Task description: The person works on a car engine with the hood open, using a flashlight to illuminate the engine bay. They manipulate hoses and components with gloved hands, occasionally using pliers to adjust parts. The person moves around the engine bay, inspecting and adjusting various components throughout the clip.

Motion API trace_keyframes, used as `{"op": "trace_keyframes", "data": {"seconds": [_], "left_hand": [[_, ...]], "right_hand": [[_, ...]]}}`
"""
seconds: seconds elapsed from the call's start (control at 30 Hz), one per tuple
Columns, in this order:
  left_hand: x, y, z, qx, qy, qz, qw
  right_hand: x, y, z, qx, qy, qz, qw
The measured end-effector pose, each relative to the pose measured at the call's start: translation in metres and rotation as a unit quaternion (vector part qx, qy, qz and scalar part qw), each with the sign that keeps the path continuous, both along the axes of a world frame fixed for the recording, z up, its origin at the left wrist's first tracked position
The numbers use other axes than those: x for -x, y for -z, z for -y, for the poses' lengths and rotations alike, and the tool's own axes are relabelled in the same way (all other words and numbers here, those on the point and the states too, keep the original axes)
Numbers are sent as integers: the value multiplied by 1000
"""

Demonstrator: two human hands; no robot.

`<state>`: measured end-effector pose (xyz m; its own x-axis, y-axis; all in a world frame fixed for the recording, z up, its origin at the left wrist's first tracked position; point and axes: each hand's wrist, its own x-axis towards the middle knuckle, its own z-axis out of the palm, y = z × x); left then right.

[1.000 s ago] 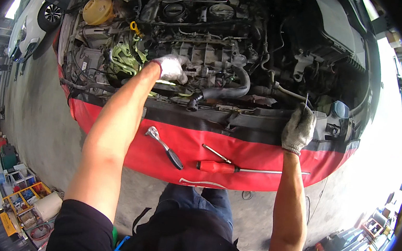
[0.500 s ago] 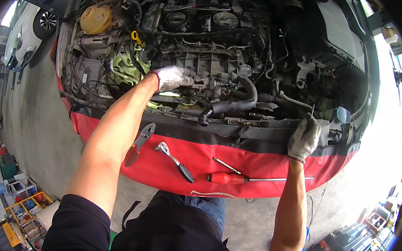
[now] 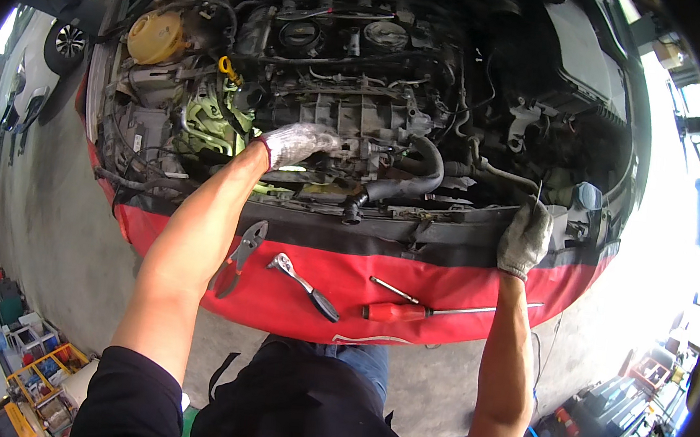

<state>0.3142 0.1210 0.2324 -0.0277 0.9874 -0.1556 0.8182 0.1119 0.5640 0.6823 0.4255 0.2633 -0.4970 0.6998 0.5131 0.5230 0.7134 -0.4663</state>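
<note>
My left hand (image 3: 300, 146), in a whitish glove with a dark red cuff, reaches into the engine bay. Its fingers are bent together against a fitting on the front of the grey ribbed intake manifold (image 3: 335, 114); the fingertips are hidden. Right of it a black curved hose (image 3: 421, 183) has its loose end above the front edge. My right hand (image 3: 525, 238), in a greyish glove, is closed by the front right edge. A thin metal piece (image 3: 538, 191) sticks up from its fingers, too slim to name. Behind that hand runs a pale metal pipe (image 3: 510, 176).
A red fender cover (image 3: 343, 289) drapes the car's front. On it lie slip-joint pliers (image 3: 243, 257), a ratchet (image 3: 304, 286), a short extension bar (image 3: 394, 289) and a long red-handled screwdriver (image 3: 398, 312). A yellowish coolant tank (image 3: 156, 37) sits at back left, a black box (image 3: 580, 59) at back right.
The whole view has shifted slightly, so the car sits a little further left. Both hands stay at the same spots on the engine bay.
</note>
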Motion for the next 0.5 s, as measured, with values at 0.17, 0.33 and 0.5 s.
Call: {"op": "trace_keyframes", "data": {"seconds": [0.17,0.33,0.5], "left_hand": [[-31,-4,-15,141,-295,66,943],[-38,5,-10,88,-318,16,944],[-53,-16,-17,84,-333,58,937]], "right_hand": [[0,-2,2,-11,6,1,1000],[2,-8,1,-10,-17,-15,1000],[-2,-10,0,-5,-18,-27,999]]}}
